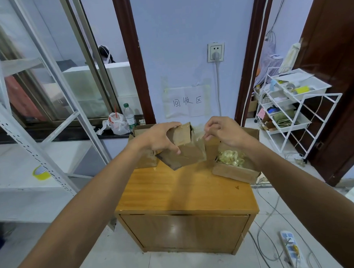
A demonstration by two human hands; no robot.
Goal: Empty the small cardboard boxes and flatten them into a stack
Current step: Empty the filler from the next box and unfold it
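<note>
Just above the far edge of a wooden desk (184, 189), a person holds a small cardboard box (186, 151) tilted in the air. The left hand (160, 139) has a full grip round the box's left side, fingers curled over its top and bottom edges. The right hand (222, 132) has a fine pinch grip on what looks like clear tape (199, 131) at the box's right end. An open box (233, 172) of pale yellow rings (231, 158) sits to the right, and another box (142, 131) stands at the far left. A sharp tug could likely snap the tape short or tear the cardboard. It could also jerk the box from the left hand onto the open box below.
</note>
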